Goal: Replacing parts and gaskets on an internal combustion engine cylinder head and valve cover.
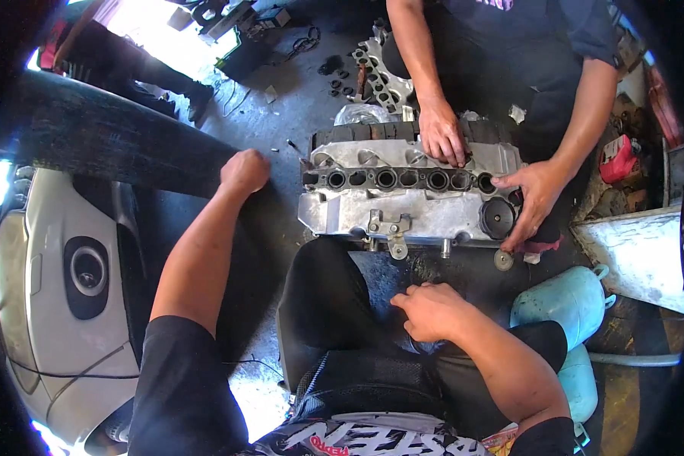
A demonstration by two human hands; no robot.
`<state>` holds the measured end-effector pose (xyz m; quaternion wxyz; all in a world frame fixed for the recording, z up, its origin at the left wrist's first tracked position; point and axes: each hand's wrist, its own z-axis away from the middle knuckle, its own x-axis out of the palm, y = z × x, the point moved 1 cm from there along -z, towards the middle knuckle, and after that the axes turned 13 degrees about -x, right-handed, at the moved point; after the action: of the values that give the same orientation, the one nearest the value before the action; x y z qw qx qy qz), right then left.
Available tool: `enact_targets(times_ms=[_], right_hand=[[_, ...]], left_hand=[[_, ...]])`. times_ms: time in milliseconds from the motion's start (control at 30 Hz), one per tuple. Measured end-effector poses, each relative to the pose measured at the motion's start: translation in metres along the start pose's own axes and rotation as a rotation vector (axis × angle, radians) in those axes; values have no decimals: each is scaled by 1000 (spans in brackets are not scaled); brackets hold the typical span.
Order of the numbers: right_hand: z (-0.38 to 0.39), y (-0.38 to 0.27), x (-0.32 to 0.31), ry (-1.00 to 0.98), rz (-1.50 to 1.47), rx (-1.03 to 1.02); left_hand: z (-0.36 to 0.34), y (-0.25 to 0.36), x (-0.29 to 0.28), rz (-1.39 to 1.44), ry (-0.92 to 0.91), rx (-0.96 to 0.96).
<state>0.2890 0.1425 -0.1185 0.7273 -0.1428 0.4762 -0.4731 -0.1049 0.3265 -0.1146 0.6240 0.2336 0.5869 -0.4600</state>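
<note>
My left hand [245, 172] is closed in a loose fist at the end of a long dark beam [121, 129]; whether anything is inside its fingers is hidden. Above my lap hovers my right hand [435, 311], index finger extended and the others loosely curled, with nothing visible in it. Beyond my knees sits a grey metal engine cylinder head [349, 209] with a row of round ports along its middle. Neither of my hands touches it. Across from me, a co-worker's one hand [442, 137] reaches onto its top, while the other hand [536, 199] grips its right end.
A light-coloured car front [80, 273] stands close on my left. At right are a turquoise gas cylinder [558, 308] and a white metal panel [634, 254]. Another metal engine part [380, 72] and small dark rings lie on the floor beyond. Another person's legs [144, 68] show far left.
</note>
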Motion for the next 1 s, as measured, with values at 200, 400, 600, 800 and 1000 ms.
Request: enact_targets(times_ms=[200, 400, 600, 800, 1000], right_hand=[[0, 7, 12, 107, 37, -64], [-2, 7, 11, 118, 48, -75], [-1, 5, 8, 108, 42, -58], [-1, -1, 4, 100, 37, -70], [2, -1, 15, -3, 31, -10]], left_hand=[[-4, -43, 26, -113, -194, 205], [5, 16, 22, 388, -189, 479], [22, 51, 31, 116, -329, 427], [20, 44, 73, 500, -248, 197], [61, 58, 67, 447, -101, 90]])
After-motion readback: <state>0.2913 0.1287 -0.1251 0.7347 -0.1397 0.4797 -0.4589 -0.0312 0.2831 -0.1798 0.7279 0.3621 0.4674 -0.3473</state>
